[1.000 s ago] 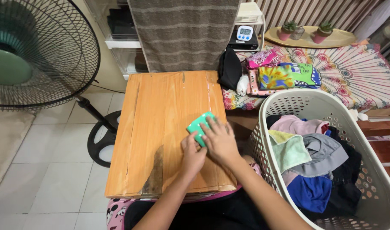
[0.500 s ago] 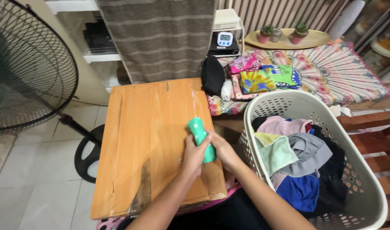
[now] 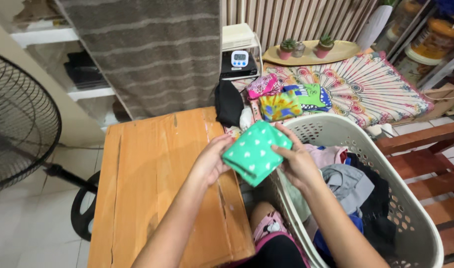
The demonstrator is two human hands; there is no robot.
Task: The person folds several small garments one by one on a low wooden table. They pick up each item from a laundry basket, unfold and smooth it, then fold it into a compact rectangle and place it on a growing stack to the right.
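Wooden board (image 3: 152, 178) beside laundry basket (image 3: 425, 233)

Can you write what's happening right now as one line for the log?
left hand: holds folded green cloth | right hand: holds it too | cloth: lifted above wooden table | beside: laundry basket

There were two hands, the left hand (image 3: 210, 163) and the right hand (image 3: 297, 161), and between them one folded green cloth (image 3: 254, 153) with white spots. One wooden board (image 3: 157, 188), one white laundry basket (image 3: 415, 218), one standing fan (image 3: 18, 134) and one small digital clock (image 3: 240, 58) were in view. Two little potted plants (image 3: 287, 48) sat on one oval tray (image 3: 343, 49), and one striped grey towel (image 3: 147, 49) hung behind.
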